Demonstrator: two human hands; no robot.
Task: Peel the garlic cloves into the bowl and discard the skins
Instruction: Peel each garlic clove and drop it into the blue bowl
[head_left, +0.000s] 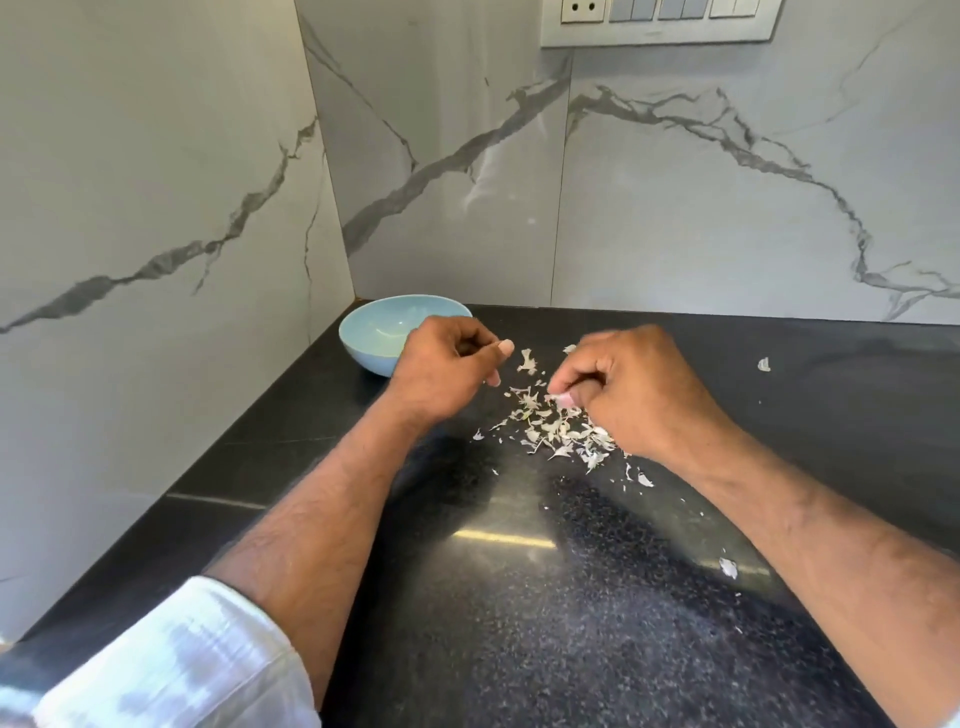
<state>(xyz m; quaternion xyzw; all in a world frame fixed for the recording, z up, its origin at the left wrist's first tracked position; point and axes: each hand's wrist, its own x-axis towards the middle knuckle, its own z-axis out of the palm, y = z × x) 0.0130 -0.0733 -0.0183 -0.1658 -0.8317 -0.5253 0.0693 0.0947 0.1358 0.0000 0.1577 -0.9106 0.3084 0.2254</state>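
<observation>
- Right hand (631, 387) fingers (576, 382) curled, pinching a small pale-pink garlic clove (563, 399) at the fingertips, just above the skin pile.
- Left hand (441, 364) fingers loosely curled, thumb (496, 349) stuck out toward the right; cannot tell if anything is pinched, maybe a scrap at the fingertips, too small to read.
- The hands are near each other but apart, with loose skins between them.
- Garlic skins (556, 428) lie in a scattered white heap on the tabletop, under and left of the right hand; a few stray flakes farther off, one (763, 365) to the far right, one (728, 567) nearer the camera.
- Light blue bowl (374, 332) sits at the back-left corner, partly hidden by the left hand; contents hard to make out.
- Tabletop (519, 597) is black speckled polished stone, glossy, with light streaks reflected on it.
- White rolled-up sleeve (171, 660) on the left forearm; the right forearm is bare.
- Walls are white marble-look slabs (675, 208) with grey veins, meeting in a corner behind the bowl.
- Switch and socket panel (660, 21) on the wall, top right.
</observation>
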